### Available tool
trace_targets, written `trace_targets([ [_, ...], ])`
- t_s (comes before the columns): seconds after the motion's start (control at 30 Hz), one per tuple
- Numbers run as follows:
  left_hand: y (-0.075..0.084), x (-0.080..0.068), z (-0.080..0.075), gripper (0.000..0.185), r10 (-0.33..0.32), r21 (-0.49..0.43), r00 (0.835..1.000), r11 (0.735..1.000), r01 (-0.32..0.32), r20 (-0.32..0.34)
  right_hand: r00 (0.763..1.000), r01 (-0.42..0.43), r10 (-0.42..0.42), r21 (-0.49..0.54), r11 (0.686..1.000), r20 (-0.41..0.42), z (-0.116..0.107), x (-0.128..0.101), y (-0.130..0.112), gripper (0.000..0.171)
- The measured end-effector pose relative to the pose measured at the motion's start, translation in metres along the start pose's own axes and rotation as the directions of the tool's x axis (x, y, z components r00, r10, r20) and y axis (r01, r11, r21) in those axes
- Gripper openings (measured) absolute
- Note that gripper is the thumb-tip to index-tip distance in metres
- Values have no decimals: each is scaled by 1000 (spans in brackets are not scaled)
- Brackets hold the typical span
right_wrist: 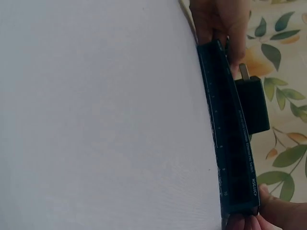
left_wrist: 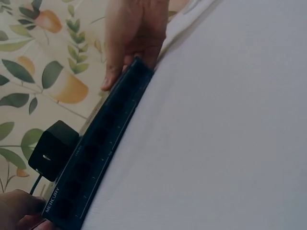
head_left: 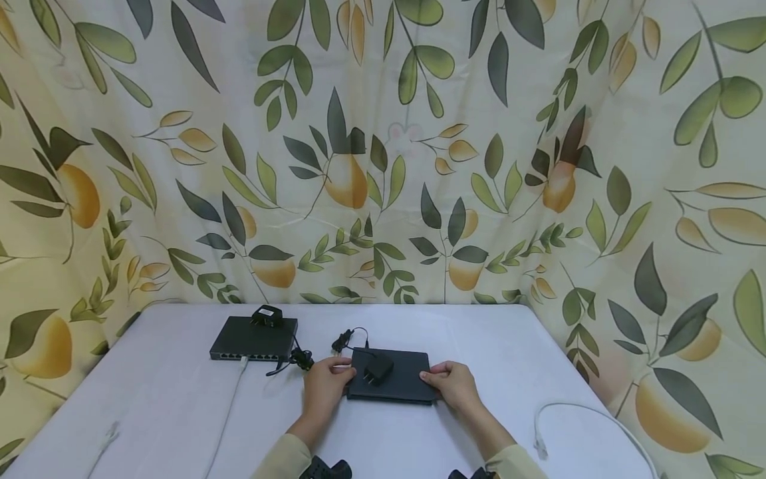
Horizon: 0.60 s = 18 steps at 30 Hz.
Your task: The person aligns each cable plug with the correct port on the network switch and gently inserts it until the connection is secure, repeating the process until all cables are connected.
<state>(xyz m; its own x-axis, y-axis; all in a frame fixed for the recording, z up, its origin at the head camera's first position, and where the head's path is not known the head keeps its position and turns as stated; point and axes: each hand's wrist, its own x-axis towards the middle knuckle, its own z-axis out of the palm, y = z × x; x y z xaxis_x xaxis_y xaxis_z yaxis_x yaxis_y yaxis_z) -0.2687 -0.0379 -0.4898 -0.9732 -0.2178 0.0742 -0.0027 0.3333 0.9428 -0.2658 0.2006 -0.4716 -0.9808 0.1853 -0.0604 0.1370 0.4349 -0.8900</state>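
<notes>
A dark network switch (head_left: pixel 407 380), its front marked MERCURY in the left wrist view, is held at both short ends. My left hand (head_left: pixel 326 389) grips its left end, with the thumb on top. The right hand (head_left: pixel 457 384) pinches the right end, thumb above and fingers below. On the switch's lid lies a black power adapter (head_left: pixel 378 368), and its cord (head_left: pixel 344 340) is bundled behind the switch. The row of ports (right_wrist: pixel 228 129) shows along the front face in the right wrist view. Whether the underside touches the table cannot be told.
A second black switch (head_left: pixel 251 339) stands at the left, topped by its own adapter (head_left: pixel 267 315). A white network cable (head_left: pixel 230 406) is plugged into its front. Another white cable (head_left: pixel 598 407) curves at the right, and a cable end (head_left: pixel 110 436) lies far left. Patterned cloth (head_left: pixel 383 199) hangs behind.
</notes>
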Motion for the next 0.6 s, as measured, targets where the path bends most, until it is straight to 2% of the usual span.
trace_targets([
  [0.17, 0, 6, -1, 19, -14, 19, 1000, 1000, 14, 16, 1000, -17, 17, 48, 999, 17, 1, -1, 3, 29],
  [0.47, 1, -1, -6, 24, -12, 61, 997, 998, 7, 79, 999, -39, 38, 69, 997, 17, 1, 0, 3, 30],
  [0.6, 0, 4, -3, 25, 2, 56, 998, 998, -6, 70, 999, -33, 32, 71, 997, 13, 1, 6, 0, 29],
])
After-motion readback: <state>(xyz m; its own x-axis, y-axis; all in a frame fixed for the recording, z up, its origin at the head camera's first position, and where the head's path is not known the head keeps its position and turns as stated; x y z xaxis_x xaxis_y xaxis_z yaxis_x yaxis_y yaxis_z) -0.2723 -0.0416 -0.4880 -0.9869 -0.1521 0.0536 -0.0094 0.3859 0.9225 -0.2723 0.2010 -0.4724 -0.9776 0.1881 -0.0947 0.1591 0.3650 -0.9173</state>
